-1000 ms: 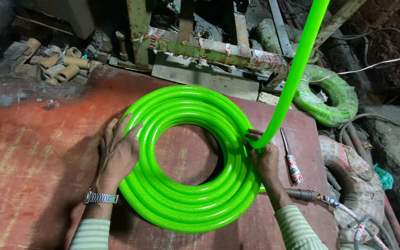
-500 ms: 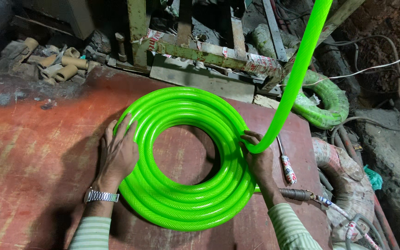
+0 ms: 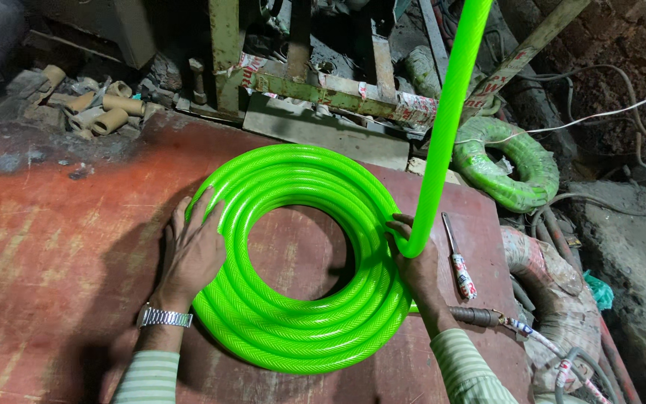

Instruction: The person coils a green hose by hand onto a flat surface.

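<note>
Green hose coil [image 3: 300, 254] lies flat on the red desk [image 3: 54, 247]. Left hand [image 3: 192, 251] presses open-palmed on the coil's left side; right hand [image 3: 416, 262] is clamped on the hose at the coil's right edge.

Since 1 second ago the right hand [image 3: 419, 271] has slid up the right side of the green hose coil [image 3: 300, 258] toward the frame's centre, fingers hooked over the rising hose, while the left hand [image 3: 192, 251] has flattened, fingers stretched onto the coil's left rim.
</note>
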